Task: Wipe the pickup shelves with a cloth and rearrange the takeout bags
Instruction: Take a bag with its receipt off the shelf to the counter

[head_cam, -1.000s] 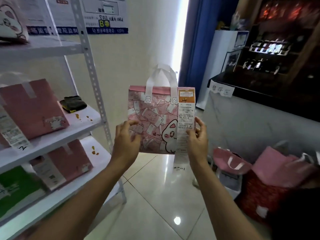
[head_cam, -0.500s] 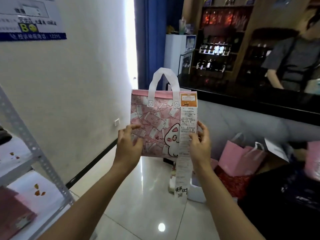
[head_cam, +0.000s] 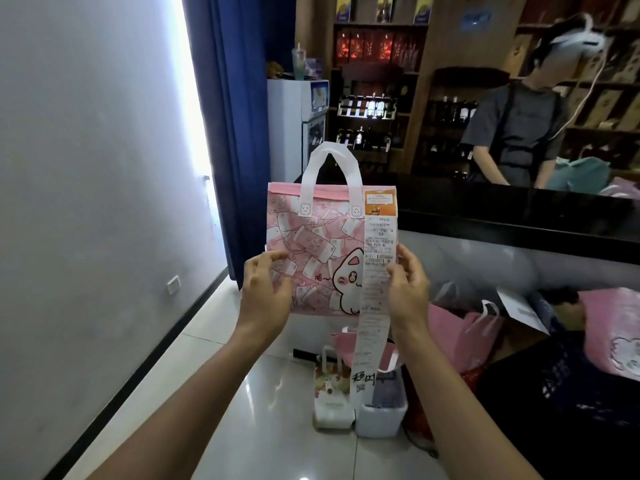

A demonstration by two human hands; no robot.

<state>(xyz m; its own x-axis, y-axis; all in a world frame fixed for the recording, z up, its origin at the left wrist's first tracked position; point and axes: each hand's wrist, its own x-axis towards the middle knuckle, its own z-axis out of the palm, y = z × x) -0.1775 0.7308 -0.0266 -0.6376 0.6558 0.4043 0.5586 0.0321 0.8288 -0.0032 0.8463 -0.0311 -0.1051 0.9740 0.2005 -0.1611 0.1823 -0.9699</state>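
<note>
both hands hold the pink takeout bag upright in mid-air: left hand pinches its left edge, right hand pinches its right edge over the receipt

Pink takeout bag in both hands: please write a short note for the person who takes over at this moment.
Left hand: grips the left edge of the pink takeout bag, held up in the air.
Right hand: pinches the right edge, on the long receipt that hangs down from the bag.
Other bags sit on the floor by the dark counter.
The shelves and the cloth are out of view, so I cannot tell if wiping is done.
Left: put this bag on a shelf, arrange the rest, and check the wiping.
</note>
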